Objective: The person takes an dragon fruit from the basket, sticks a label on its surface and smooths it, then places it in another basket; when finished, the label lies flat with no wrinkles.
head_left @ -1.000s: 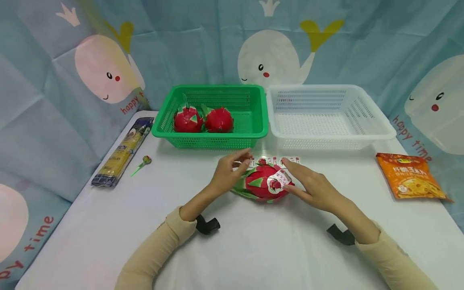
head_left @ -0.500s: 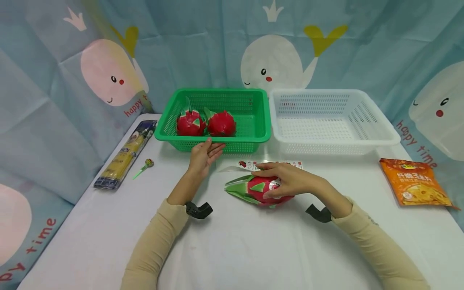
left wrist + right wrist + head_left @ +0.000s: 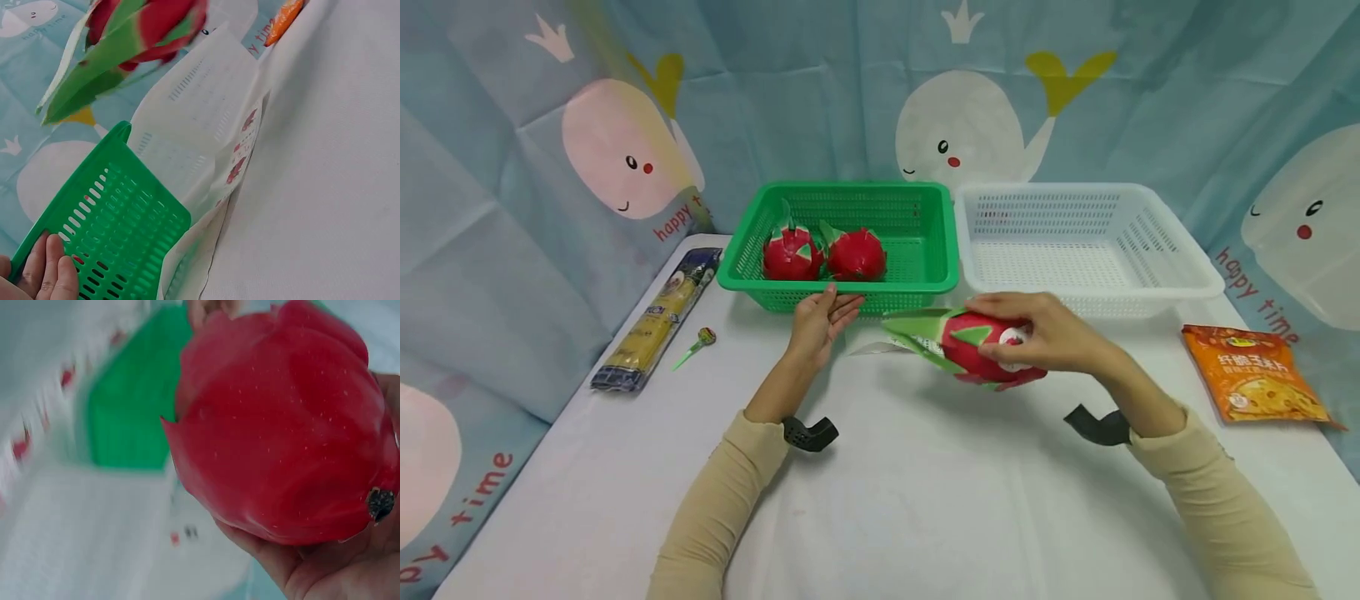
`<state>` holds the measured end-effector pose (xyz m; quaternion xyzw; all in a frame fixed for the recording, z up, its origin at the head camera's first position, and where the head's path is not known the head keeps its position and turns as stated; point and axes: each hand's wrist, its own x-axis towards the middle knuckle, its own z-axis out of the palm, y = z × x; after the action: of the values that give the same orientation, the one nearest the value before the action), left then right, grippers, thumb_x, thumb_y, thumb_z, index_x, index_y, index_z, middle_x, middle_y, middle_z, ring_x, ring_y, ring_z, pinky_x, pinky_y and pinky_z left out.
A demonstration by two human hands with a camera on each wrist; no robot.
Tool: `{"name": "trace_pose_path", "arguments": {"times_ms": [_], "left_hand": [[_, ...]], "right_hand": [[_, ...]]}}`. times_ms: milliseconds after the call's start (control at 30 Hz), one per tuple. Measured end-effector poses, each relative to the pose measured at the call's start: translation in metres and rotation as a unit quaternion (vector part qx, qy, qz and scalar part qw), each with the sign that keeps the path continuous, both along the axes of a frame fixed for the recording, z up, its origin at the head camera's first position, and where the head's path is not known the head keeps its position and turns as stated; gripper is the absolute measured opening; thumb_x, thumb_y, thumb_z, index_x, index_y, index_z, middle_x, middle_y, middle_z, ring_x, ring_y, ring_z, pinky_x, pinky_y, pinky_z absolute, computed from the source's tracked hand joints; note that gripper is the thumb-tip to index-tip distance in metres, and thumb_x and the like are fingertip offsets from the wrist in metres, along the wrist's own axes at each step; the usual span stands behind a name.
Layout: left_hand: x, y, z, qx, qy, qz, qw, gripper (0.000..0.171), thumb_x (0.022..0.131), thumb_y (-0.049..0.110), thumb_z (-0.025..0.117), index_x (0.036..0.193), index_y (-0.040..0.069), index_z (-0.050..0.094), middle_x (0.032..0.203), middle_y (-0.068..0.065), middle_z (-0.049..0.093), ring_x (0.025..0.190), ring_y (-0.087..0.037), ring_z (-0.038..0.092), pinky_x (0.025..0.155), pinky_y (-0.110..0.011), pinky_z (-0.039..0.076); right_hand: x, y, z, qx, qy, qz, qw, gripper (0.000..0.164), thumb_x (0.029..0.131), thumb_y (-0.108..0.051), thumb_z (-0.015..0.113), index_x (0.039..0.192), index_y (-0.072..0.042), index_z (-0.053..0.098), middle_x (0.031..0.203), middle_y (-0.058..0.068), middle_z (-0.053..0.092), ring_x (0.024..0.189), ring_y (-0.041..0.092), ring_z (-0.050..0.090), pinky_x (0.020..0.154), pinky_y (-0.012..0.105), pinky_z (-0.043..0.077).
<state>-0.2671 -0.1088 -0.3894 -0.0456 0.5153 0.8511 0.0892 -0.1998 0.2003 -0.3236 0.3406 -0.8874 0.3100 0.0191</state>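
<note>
A red dragon fruit with long green leafy scales (image 3: 966, 343) is in the air above the white cloth-covered surface (image 3: 925, 500), grasped by the right hand (image 3: 1056, 333): that grip has its thumb on the near side and fingers over the far side. The fruit's long axis runs mostly left to right, blunt end towards the right palm, leafy end pointing left, its tips near the left hand (image 3: 820, 323) but apart from it. In the right wrist view a dark stub (image 3: 380, 504) shows at the blunt end.

What matters most seems to be how this axis sits to the baskets: the leafy end leads towards the green perforated plastic basket (image 3: 910, 288), which lies ahead and left of the right grip, while the white perforated plastic basket (image 3: 1097, 292) is just beyond the fruit and right hand. The left grip pinches the green basket's front rim, thumb at the lip and fingers along the outer wall, below two other red dragon fruits (image 3: 857, 255) inside
</note>
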Motion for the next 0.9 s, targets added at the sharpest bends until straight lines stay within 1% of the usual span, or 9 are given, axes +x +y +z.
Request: {"name": "trace_pose_path", "arguments": {"times_ms": [100, 200, 267, 367, 467, 533, 633, 700, 900], "left_hand": [[0.001, -0.001, -0.001, -0.003, 0.006, 0.006, 1.0000, 0.025, 0.098, 0.025, 0.041, 0.105, 0.002, 0.046, 0.093, -0.004, 0.066, 0.092, -0.013, 0.067, 0.090, -0.029, 0.048], [0.001, -0.001, -0.002, -0.001, 0.011, 0.015, 0.9998, 0.024, 0.098, 0.025, 0.041, 0.104, 0.002, 0.046, 0.091, -0.003, 0.067, 0.089, -0.013, 0.067, 0.089, -0.028, 0.049], [0.001, -0.001, -0.003, -0.004, 0.017, 0.019, 0.9997, 0.022, 0.098, 0.025, 0.041, 0.101, 0.003, 0.047, 0.090, -0.003, 0.067, 0.089, -0.012, 0.067, 0.088, -0.027, 0.049], [0.002, -0.001, -0.005, -0.009, 0.019, 0.024, 0.9995, 0.022, 0.098, 0.025, 0.041, 0.100, 0.003, 0.047, 0.090, -0.003, 0.067, 0.088, -0.012, 0.067, 0.088, -0.027, 0.049], [0.003, -0.002, -0.006, -0.012, 0.018, 0.026, 0.9994, 0.023, 0.098, 0.025, 0.041, 0.100, 0.003, 0.047, 0.091, -0.004, 0.066, 0.088, -0.012, 0.067, 0.088, -0.027, 0.049], [0.003, -0.001, -0.007, -0.014, 0.019, 0.026, 0.9994, 0.023, 0.098, 0.025, 0.041, 0.101, 0.003, 0.046, 0.092, -0.004, 0.066, 0.088, -0.012, 0.067, 0.087, -0.026, 0.050], [0.004, 0.000, -0.007, -0.011, 0.018, 0.034, 0.9992, 0.022, 0.098, 0.025, 0.042, 0.101, 0.004, 0.046, 0.091, -0.003, 0.066, 0.087, -0.012, 0.067, 0.085, -0.025, 0.051], [0.003, 0.000, -0.008, -0.008, 0.017, 0.036, 0.9992, 0.021, 0.097, 0.025, 0.042, 0.101, 0.004, 0.046, 0.091, -0.003, 0.066, 0.087, -0.012, 0.067, 0.083, -0.024, 0.052], [0.000, 0.005, -0.009, -0.003, 0.016, 0.031, 0.9994, 0.021, 0.097, 0.025, 0.044, 0.096, 0.004, 0.047, 0.089, -0.004, 0.067, 0.086, -0.012, 0.067, 0.082, -0.024, 0.052]], "right_hand": [[-0.013, 0.025, 0.023, -0.029, 0.021, -0.079, 0.996, 0.057, 0.076, -0.016, 0.074, 0.129, -0.013, 0.054, 0.127, 0.014, 0.056, 0.101, 0.023, 0.052, 0.067, 0.017, 0.049], [-0.033, 0.057, 0.038, -0.044, 0.006, -0.201, 0.979, 0.057, 0.080, -0.025, 0.070, 0.133, -0.020, 0.050, 0.129, 0.019, 0.053, 0.095, 0.019, 0.047, 0.061, 0.010, 0.042], [-0.050, 0.080, 0.042, -0.062, -0.032, -0.285, 0.956, 0.057, 0.083, -0.036, 0.065, 0.136, -0.026, 0.045, 0.136, 0.019, 0.047, 0.093, 0.013, 0.044, 0.059, 0.008, 0.041], [-0.076, 0.115, 0.037, -0.121, -0.116, -0.386, 0.907, 0.061, 0.083, -0.051, 0.058, 0.138, -0.036, 0.034, 0.147, 0.017, 0.031, 0.099, 0.011, 0.043, 0.062, 0.010, 0.047], [-0.095, 0.140, 0.021, -0.175, -0.165, -0.459, 0.855, 0.066, 0.079, -0.057, 0.059, 0.137, -0.038, 0.033, 0.151, 0.010, 0.024, 0.116, 0.020, 0.043, 0.074, 0.023, 0.054], [-0.102, 0.150, 0.009, -0.166, -0.165, -0.494, 0.838, 0.070, 0.078, -0.059, 0.058, 0.139, -0.032, 0.033, 0.150, 0.011, 0.025, 0.126, 0.028, 0.038, 0.087, 0.036, 0.052], [-0.107, 0.159, -0.006, -0.107, -0.162, -0.523, 0.830, 0.076, 0.079, -0.060, 0.053, 0.141, -0.022, 0.030, 0.148, 0.018, 0.028, 0.129, 0.034, 0.032, 0.094, 0.043, 0.047], [-0.106, 0.161, -0.012, -0.044, -0.164, -0.520, 0.837, 0.077, 0.082, -0.059, 0.048, 0.142, -0.015, 0.027, 0.145, 0.026, 0.028, 0.128, 0.040, 0.029, 0.097, 0.047, 0.042], [-0.101, 0.169, -0.021, 0.078, -0.187, -0.468, 0.860, 0.075, 0.088, -0.048, 0.046, 0.139, 0.004, 0.028, 0.127, 0.037, 0.035, 0.109, 0.046, 0.033, 0.081, 0.052, 0.039]]}}
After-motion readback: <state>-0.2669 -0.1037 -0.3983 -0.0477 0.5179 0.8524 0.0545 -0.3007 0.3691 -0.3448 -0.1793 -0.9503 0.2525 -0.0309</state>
